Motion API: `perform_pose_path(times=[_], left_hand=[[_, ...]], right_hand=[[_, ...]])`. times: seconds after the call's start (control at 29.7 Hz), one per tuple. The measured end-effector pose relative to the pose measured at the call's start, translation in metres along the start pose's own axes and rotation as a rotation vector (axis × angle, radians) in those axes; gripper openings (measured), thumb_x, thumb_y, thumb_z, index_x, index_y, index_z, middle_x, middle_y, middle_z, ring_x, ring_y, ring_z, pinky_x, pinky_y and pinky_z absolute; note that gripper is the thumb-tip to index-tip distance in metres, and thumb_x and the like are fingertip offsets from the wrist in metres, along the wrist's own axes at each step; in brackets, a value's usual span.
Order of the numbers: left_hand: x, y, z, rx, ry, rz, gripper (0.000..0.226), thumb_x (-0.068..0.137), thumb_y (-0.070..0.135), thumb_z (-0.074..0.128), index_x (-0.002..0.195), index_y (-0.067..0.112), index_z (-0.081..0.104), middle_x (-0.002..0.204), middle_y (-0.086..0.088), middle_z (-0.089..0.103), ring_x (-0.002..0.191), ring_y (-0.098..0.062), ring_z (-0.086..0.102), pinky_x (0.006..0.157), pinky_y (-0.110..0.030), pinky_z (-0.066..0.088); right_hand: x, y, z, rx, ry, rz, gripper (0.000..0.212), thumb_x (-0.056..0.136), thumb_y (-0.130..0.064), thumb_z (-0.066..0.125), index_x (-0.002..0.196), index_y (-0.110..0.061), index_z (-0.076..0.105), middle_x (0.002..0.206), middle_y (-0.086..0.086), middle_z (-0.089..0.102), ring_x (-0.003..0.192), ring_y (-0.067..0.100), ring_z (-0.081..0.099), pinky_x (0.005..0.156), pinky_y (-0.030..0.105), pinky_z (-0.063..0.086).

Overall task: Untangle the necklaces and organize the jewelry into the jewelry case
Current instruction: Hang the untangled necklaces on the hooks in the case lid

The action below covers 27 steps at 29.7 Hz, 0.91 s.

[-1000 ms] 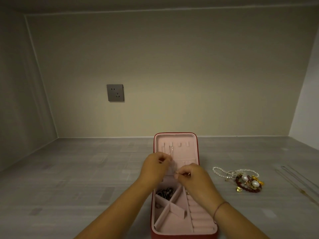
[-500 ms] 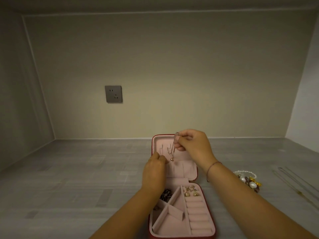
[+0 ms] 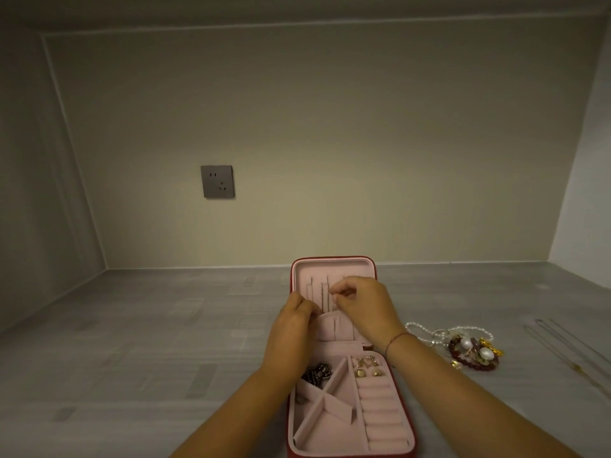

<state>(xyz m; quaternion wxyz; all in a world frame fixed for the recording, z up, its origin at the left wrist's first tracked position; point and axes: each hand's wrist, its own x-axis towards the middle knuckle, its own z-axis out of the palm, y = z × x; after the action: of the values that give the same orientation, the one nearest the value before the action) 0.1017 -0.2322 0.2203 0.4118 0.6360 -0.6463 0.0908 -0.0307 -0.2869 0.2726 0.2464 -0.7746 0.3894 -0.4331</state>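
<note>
Head view: a necklace in the case lid.
The one thin necklace (image 3: 322, 294) hangs straight up and down in the lid of the open case (image 3: 334, 264), just past both hands. The right hand (image 3: 362, 307) pinches it. The left hand (image 3: 292, 325) curls by its bottom; I cannot tell if it holds. One tangled pile (image 3: 463, 347) lies to the right on the desk (image 3: 165, 342).

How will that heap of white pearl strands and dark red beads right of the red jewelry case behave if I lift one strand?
The heap of white pearl strands and dark red beads would likely rise as one floppy clump, since its strands overlap. The pearl strands look thin, so a hard tug might snap one. Loosed round beads could roll.
</note>
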Motion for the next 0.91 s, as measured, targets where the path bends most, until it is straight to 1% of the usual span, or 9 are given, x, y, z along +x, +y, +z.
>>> perform_pose_path(times=[0.13,0.3,0.4,0.47,0.57,0.64,0.74,0.81,0.91], left_hand=[[0.001,0.006,0.001,-0.004,0.025,-0.041,0.015,0.090,0.005,0.058,0.101,0.007,0.067,0.102,0.001,0.049,0.088,-0.016,0.056,0.076,-0.025,0.047],[0.005,0.029,0.005,-0.018,0.020,0.020,0.013,0.091,0.010,0.057,0.102,0.010,0.064,0.106,0.001,0.051,0.090,-0.013,0.055,0.077,-0.024,0.048],[0.011,0.054,0.015,-0.069,-0.002,0.077,0.013,0.093,0.014,0.056,0.102,0.012,0.063,0.107,0.001,0.051,0.092,-0.013,0.054,0.079,-0.020,0.043],[0.015,0.074,0.024,-0.093,-0.034,0.109,0.014,0.094,0.018,0.054,0.103,0.013,0.063,0.106,0.001,0.051,0.094,-0.012,0.052,0.081,-0.018,0.040],[0.022,0.111,0.047,-0.124,-0.128,0.165,0.016,0.094,0.021,0.055,0.103,0.013,0.065,0.108,-0.001,0.053,0.099,-0.014,0.052,0.084,-0.018,0.038],[0.024,0.124,0.058,-0.116,-0.211,0.173,0.018,0.094,0.023,0.055,0.105,0.014,0.065,0.111,-0.002,0.055,0.104,-0.015,0.052,0.088,-0.022,0.039],[0.026,0.156,0.085,-0.089,-0.358,0.174,0.020,0.095,0.024,0.053,0.109,0.015,0.065,0.115,-0.002,0.056,0.109,-0.016,0.050,0.090,-0.025,0.038],[0.026,0.175,0.104,-0.086,-0.421,0.176,0.021,0.094,0.024,0.053,0.108,0.014,0.066,0.116,-0.004,0.057,0.111,-0.018,0.049,0.089,-0.026,0.037],[0.025,0.205,0.134,-0.108,-0.516,0.175,0.025,0.094,0.020,0.052,0.113,0.011,0.066,0.119,-0.008,0.058,0.113,-0.022,0.051,0.093,-0.028,0.039]], right_hand=[[-0.011,0.007,-0.004,-0.062,0.006,-0.030,0.014,0.082,-0.006,0.067,0.093,-0.014,0.072,0.093,-0.003,0.068,0.077,0.006,0.059,0.068,0.003,0.043],[-0.036,0.026,-0.032,-0.224,-0.013,-0.038,0.012,0.084,-0.014,0.066,0.094,-0.019,0.070,0.093,-0.010,0.058,0.074,-0.003,0.052,0.066,0.003,0.039],[-0.059,0.047,-0.065,-0.410,-0.018,0.026,0.015,0.085,-0.020,0.066,0.099,-0.020,0.068,0.095,-0.007,0.054,0.085,0.009,0.054,0.075,0.017,0.043],[-0.076,0.062,-0.089,-0.507,0.007,0.081,0.012,0.082,-0.023,0.068,0.093,-0.022,0.069,0.091,-0.006,0.055,0.088,0.014,0.056,0.076,0.022,0.042],[-0.100,0.080,-0.131,-0.662,0.056,0.190,0.010,0.078,-0.023,0.069,0.088,-0.022,0.070,0.087,-0.003,0.054,0.092,0.020,0.057,0.073,0.027,0.040],[-0.108,0.092,-0.144,-0.703,0.050,0.215,0.019,0.080,-0.025,0.068,0.099,-0.023,0.068,0.092,-0.003,0.052,0.099,0.022,0.057,0.078,0.028,0.041],[-0.126,0.107,-0.176,-0.776,0.038,0.276,0.029,0.089,-0.037,0.057,0.117,-0.031,0.057,0.114,-0.007,0.051,0.112,0.011,0.049,0.091,0.020,0.039],[-0.134,0.118,-0.192,-0.797,0.085,0.319,0.033,0.090,-0.039,0.054,0.122,-0.031,0.053,0.122,-0.006,0.049,0.116,0.011,0.047,0.094,0.020,0.038],[-0.147,0.129,-0.220,-0.900,0.133,0.367,0.037,0.090,-0.042,0.053,0.126,-0.030,0.052,0.124,-0.005,0.048,0.118,0.014,0.046,0.095,0.023,0.039]])
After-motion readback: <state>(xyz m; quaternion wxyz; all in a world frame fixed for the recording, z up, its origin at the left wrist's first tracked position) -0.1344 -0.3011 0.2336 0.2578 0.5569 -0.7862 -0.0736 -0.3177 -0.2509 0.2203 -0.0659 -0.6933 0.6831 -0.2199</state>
